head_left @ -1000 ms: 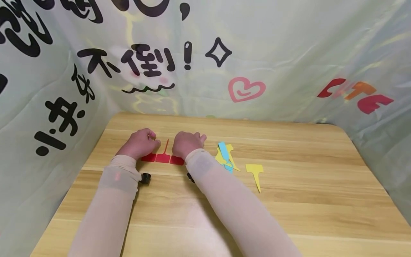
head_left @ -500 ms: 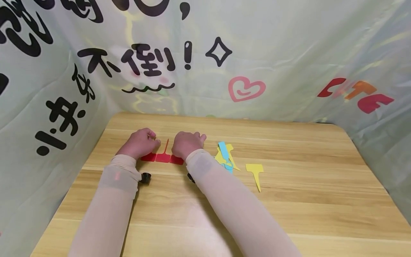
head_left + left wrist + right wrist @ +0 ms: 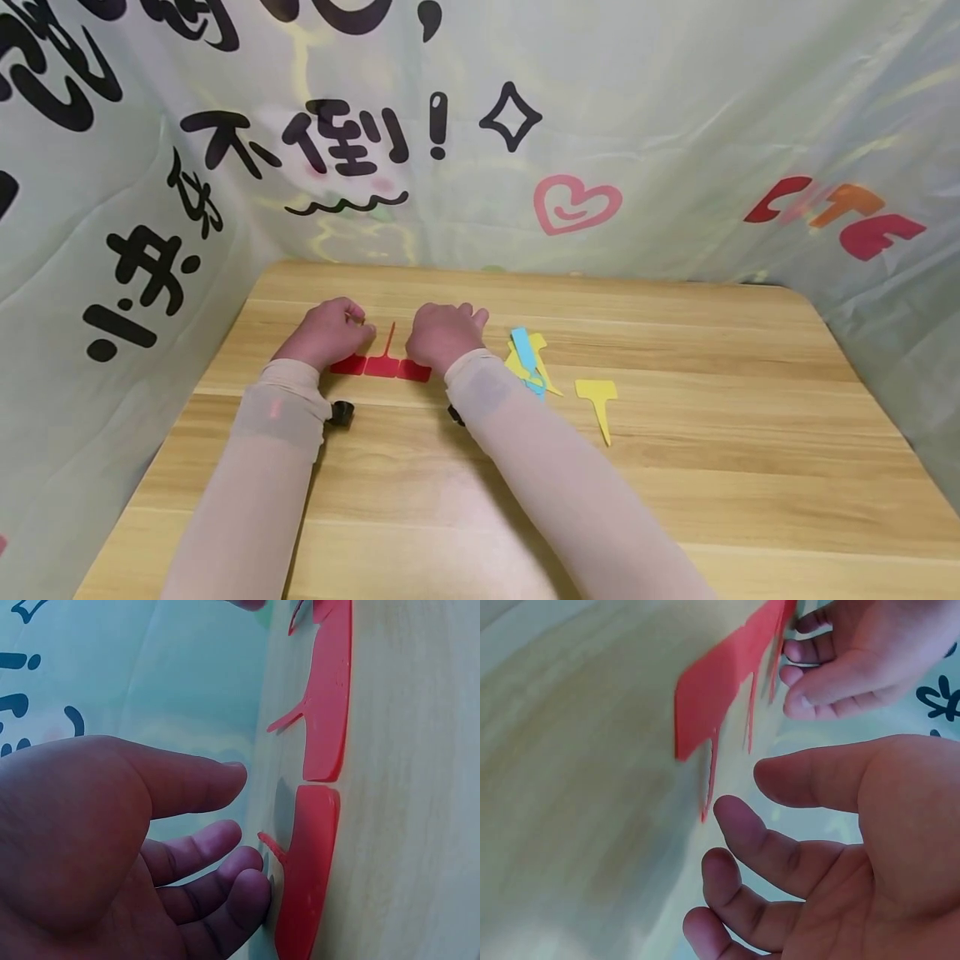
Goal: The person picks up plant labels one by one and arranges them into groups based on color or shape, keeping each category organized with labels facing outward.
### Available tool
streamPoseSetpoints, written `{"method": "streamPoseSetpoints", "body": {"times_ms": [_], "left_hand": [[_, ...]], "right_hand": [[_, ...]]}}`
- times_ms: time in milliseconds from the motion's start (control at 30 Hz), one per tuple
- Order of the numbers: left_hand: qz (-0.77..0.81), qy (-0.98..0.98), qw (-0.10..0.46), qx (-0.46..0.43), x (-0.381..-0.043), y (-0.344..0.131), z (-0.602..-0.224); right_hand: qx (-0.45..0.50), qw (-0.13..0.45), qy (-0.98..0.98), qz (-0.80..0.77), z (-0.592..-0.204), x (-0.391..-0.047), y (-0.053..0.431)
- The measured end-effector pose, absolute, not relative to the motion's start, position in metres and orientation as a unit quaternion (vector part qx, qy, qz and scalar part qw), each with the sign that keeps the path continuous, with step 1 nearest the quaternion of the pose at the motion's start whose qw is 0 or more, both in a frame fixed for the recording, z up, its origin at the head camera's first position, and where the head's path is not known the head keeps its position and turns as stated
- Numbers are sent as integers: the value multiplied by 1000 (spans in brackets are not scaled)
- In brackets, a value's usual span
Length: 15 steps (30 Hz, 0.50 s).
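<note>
Three red T-shaped plant labels lie side by side on the wooden table [image 3: 570, 500]: a left one [image 3: 348, 366], a middle one [image 3: 382, 367] and a right one [image 3: 414, 371]. Their heads form a row toward the person, stems pointing away. By the left label's stem is my left hand [image 3: 326, 333], fingers loosely bent and nothing between them; in the left wrist view its fingertips [image 3: 247, 900] are close to that label. My right hand [image 3: 446, 337] hovers just right of the right label, thumb and fingers apart and holding nothing in the right wrist view.
Right of the right hand, a blue label [image 3: 522, 348] overlaps yellow ones [image 3: 543, 367] in a small pile. A single yellow T-shaped label [image 3: 597, 392] lies farther right, stem toward the person. A printed cloth [image 3: 645, 125] hangs behind and beside the table.
My right hand has shifted slightly right, off the right red label. The left hand and the red labels stay where they were. The head view has tilted a little.
</note>
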<state>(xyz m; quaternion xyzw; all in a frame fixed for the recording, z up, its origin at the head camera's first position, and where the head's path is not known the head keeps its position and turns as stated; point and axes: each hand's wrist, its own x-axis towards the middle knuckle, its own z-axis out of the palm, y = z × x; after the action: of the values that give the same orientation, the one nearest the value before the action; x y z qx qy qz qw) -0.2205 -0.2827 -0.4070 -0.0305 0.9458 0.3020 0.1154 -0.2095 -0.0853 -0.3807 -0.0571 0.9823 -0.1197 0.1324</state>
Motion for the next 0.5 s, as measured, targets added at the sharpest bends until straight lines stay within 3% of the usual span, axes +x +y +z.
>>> {"method": "streamPoseSetpoints", "body": {"times_ms": [500], "left_hand": [[297,947,123,-25,-221,-280,-409]], "right_hand": [[-32,126,978,-164,-370,-198,-28]]}}
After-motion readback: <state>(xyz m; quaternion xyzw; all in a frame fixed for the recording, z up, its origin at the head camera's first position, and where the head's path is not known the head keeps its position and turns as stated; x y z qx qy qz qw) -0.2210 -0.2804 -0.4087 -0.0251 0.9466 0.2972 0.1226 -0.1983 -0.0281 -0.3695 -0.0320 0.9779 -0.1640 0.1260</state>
